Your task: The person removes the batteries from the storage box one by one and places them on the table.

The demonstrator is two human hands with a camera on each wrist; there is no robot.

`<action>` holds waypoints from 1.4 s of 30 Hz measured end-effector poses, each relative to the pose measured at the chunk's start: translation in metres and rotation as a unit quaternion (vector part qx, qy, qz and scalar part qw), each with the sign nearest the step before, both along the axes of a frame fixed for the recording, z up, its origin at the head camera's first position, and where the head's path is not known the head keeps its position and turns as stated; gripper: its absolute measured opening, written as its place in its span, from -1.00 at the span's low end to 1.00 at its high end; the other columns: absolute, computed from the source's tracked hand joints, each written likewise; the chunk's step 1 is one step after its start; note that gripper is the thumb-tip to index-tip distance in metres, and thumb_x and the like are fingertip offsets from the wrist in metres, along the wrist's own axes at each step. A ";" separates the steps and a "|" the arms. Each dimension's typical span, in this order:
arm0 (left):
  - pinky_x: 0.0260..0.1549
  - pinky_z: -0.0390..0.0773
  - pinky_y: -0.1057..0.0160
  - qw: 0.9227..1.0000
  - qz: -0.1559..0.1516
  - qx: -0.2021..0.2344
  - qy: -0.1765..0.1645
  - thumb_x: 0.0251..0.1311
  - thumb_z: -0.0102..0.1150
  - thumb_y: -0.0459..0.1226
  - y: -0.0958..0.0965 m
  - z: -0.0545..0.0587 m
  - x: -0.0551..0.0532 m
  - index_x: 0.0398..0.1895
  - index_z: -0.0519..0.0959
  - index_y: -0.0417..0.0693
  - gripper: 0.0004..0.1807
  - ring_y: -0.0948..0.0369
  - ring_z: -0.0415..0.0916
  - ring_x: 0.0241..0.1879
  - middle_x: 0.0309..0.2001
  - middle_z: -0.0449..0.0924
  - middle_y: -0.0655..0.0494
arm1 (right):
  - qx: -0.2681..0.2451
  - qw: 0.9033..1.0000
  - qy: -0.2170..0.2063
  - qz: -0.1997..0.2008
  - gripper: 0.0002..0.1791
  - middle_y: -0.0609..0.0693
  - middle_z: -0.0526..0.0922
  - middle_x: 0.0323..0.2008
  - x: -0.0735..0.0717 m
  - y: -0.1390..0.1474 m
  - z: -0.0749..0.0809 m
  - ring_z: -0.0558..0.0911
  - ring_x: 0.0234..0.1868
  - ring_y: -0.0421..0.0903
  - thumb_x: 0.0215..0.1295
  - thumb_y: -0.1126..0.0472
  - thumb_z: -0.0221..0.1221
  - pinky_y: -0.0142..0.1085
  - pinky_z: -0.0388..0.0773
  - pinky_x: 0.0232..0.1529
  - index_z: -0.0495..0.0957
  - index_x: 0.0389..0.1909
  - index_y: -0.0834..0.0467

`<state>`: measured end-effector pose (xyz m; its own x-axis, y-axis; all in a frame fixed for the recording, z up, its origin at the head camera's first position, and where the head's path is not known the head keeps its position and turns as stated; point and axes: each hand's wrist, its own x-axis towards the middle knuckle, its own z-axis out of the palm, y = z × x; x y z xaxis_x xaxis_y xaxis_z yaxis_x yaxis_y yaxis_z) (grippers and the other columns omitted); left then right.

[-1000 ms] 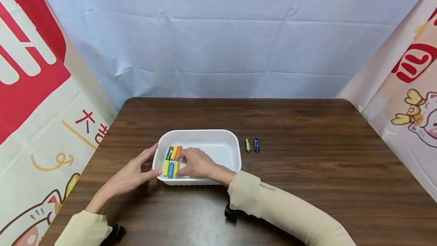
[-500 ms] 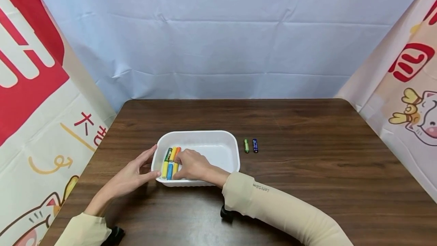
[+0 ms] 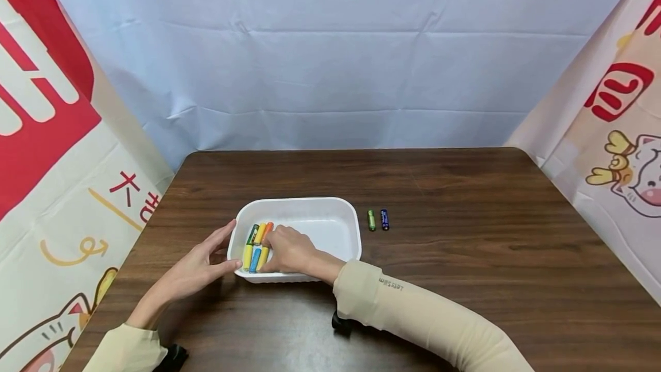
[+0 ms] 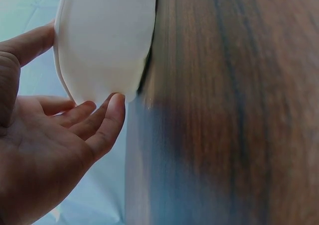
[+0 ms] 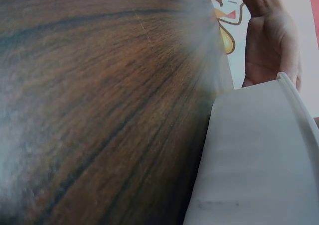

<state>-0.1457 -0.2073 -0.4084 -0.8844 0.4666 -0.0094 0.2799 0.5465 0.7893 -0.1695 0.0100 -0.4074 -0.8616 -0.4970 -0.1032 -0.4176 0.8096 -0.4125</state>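
Note:
Inside a white plastic tray (image 3: pixel 310 201), several batteries lie in two rows at the left end. The far row has a dark green battery (image 3: pixel 252 234), a yellow one and an orange battery (image 3: pixel 268 227). Nearer, a blue battery (image 3: pixel 255 260) lies between two yellow ones, slightly slanted. My right hand (image 3: pixel 291 250) reaches over the near wall, thumb and fingertips pinching the rightmost yellow battery (image 3: pixel 264 257), which they partly cover. Thumb at the rim and fingers extended along the outer wall, my left hand (image 3: pixel 193 266) touches the tray's left end.
A green battery (image 3: pixel 371 220) and a dark blue battery (image 3: pixel 384 220) lie on the brown wooden table (image 3: pixel 465 234), right of the tray. A pale cloth (image 3: pixel 335 73) hangs behind the table, with printed cloths at both sides.
The near-row batteries have turned from upright to a slight slant under my right hand, whose thumb has shifted a little left. My left hand stays at the tray; the head view shifts slightly.

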 end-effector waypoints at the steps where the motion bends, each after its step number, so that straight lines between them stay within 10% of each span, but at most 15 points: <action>1: -0.03 0.45 0.03 1.000 -0.001 0.000 0.002 0.16 0.23 -0.05 0.000 0.000 0.000 0.47 -0.05 0.12 -0.11 0.00 0.35 0.14 0.38 0.03 -0.07 | 0.004 1.000 0.003 -0.001 -0.63 -0.19 0.45 -0.54 0.000 -0.001 0.000 0.39 -0.48 -0.24 -0.12 -0.13 0.42 -0.40 0.33 -0.59 0.63 -0.40 0.04; 28: -0.02 0.44 0.01 1.000 0.004 0.000 -0.006 0.16 0.23 -0.08 0.002 0.001 0.002 0.47 -0.06 0.16 -0.11 -0.01 0.35 0.13 0.38 0.03 -0.06 | 0.017 0.999 -0.020 -0.018 -0.51 -0.15 0.47 -0.37 0.001 0.003 0.007 0.42 -0.43 -0.24 -0.13 -0.06 0.43 -0.39 0.38 -0.55 0.63 -0.14 0.05; 42: 0.00 0.42 0.01 1.000 0.012 -0.019 -0.006 0.18 0.19 -0.04 0.002 0.001 0.003 0.47 -0.07 0.13 -0.12 0.02 0.34 0.13 0.39 0.00 -0.06 | -0.143 0.989 0.043 -0.005 -0.63 -0.10 0.49 -0.34 0.001 0.087 0.071 0.46 -0.30 -0.17 -0.13 0.10 0.36 -0.40 0.43 -0.31 0.57 -0.24 0.11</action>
